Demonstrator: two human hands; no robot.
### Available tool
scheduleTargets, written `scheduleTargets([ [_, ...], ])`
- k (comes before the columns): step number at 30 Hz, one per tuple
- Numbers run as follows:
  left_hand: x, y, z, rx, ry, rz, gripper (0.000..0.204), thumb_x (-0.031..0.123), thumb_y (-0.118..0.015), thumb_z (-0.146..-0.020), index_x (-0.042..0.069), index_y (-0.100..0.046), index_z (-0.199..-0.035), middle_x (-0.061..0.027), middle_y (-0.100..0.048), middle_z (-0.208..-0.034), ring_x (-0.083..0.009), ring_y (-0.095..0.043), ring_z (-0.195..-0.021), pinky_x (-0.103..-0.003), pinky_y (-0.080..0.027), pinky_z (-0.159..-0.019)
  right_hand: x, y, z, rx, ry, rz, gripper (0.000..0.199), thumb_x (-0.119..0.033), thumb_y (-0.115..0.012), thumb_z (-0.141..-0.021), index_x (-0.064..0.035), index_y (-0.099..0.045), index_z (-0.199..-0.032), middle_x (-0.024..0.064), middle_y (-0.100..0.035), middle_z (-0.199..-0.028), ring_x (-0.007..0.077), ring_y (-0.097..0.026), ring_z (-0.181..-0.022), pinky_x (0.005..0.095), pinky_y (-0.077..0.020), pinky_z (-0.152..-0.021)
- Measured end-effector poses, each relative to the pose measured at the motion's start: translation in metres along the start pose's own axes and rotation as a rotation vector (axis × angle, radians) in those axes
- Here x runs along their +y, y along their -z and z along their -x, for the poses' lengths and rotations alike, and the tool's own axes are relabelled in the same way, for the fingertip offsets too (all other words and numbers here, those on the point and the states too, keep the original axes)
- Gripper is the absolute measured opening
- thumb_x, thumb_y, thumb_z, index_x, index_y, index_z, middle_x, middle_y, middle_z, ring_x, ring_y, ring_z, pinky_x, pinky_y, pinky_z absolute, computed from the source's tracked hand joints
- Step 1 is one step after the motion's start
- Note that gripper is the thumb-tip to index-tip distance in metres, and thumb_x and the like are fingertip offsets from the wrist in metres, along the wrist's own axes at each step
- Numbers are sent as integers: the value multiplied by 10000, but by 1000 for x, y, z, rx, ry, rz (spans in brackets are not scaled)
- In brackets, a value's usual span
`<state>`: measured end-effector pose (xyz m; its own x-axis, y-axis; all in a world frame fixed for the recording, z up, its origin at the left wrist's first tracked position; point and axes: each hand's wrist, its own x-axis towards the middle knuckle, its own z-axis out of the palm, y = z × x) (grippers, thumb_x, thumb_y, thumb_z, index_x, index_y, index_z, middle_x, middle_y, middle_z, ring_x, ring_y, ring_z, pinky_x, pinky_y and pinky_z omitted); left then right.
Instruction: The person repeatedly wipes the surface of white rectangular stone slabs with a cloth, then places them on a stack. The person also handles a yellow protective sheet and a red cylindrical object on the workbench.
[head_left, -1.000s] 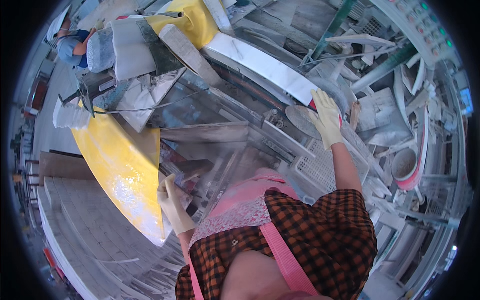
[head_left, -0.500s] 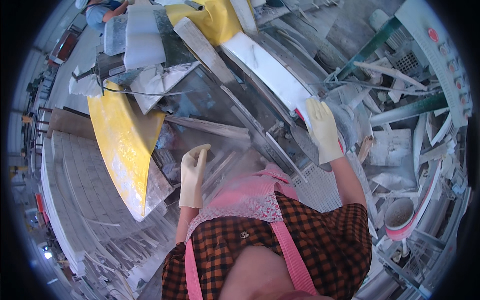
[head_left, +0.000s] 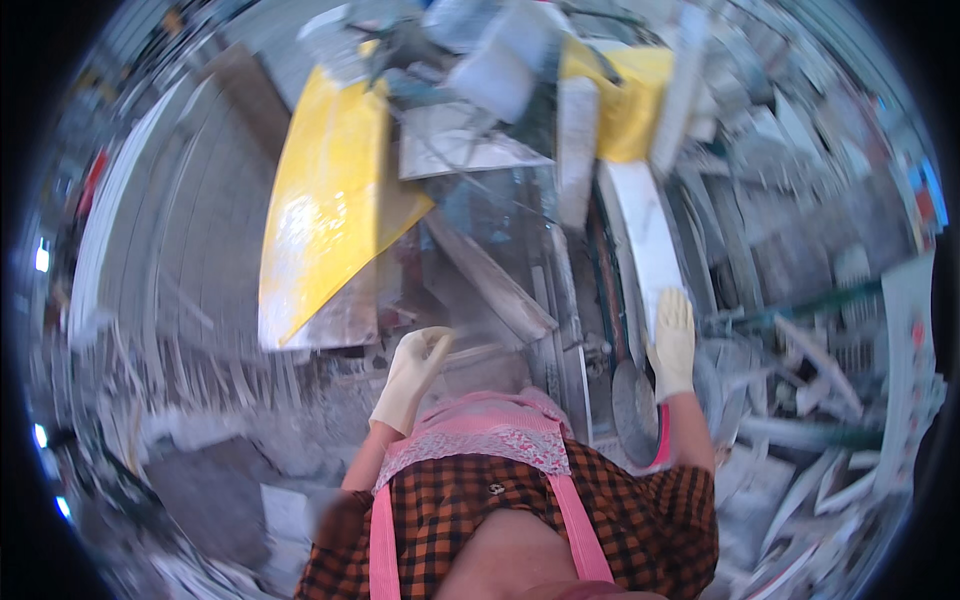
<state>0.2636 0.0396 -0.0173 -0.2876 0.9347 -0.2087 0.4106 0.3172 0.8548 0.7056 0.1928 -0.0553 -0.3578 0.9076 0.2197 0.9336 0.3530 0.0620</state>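
My right hand (head_left: 674, 338), in a pale cream rubber glove, lies with its fingers stretched out over the near end of a long white stone strip (head_left: 645, 225). A grey disc-like part (head_left: 635, 405) with a pink-red edge sits just below that hand. My left hand (head_left: 412, 372), also gloved, hovers near my waist with fingers loosely curled and nothing visible in it. The nearest thing to it is a dusty wooden board (head_left: 490, 275) lying aslant beyond it. Motion blurs the picture in places.
A yellow sheet (head_left: 325, 210) covers a slab at the left; another yellow cover (head_left: 632, 95) lies ahead. Long grey slabs (head_left: 200, 170) are stacked far left. Offcuts litter the right, beside a pale control panel (head_left: 905, 385) with red buttons. Dark machine rails run beside the white strip.
My view has turned to the right, swinging the scene around. My right hand stays flat on the near end of the white strip; my left hand remains loosely curled by my waist.
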Motion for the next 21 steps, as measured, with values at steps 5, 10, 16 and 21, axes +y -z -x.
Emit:
scheduleTargets([
  [5, -17, 28, 11, 84, -114, 15, 324, 260, -656, -955, -29, -750, -1069, -213, -749, -1015, -324, -721, -959, -409, -548, -857, 6, 22, -13, -42, 92, -65, 719, -155, -739, -833, 5, -475, -1482, 228, -520, -1482, 386, -478, -1390, 477, -366, -1192],
  [10, -31, 64, 16, 78, -105, 88, 305, 230, -641, -958, -25, -755, -1081, -208, -750, -980, -300, -721, -924, -402, -549, -839, -25, 80, -67, -286, -616, -523, 526, -368, -710, -961, 48, -661, -1278, 127, -752, -1016, 168, -704, -832, 366, -551, -740],
  [16, -62, 106, 12, 91, -131, 168, 368, 249, -629, -984, -31, -701, -1211, -202, -728, -1150, -271, -702, -1072, -370, -531, -940, -255, 87, -111, -185, -142, -1382, 473, -356, -635, -1026, 48, -667, -1270, 49, -717, -1086, 116, -645, -917, 304, -507, -809],
  [21, -78, 162, -15, 314, -61, 84, 519, 358, -609, -1019, -33, -602, -1360, -214, -696, -1251, -286, -666, -1162, -372, -501, -1006, -454, 80, -131, -301, 117, -1783, 389, -301, -624, -1024, 51, -671, -1183, 41, -699, -1065, 94, -611, -919, 298, -497, -789],
])
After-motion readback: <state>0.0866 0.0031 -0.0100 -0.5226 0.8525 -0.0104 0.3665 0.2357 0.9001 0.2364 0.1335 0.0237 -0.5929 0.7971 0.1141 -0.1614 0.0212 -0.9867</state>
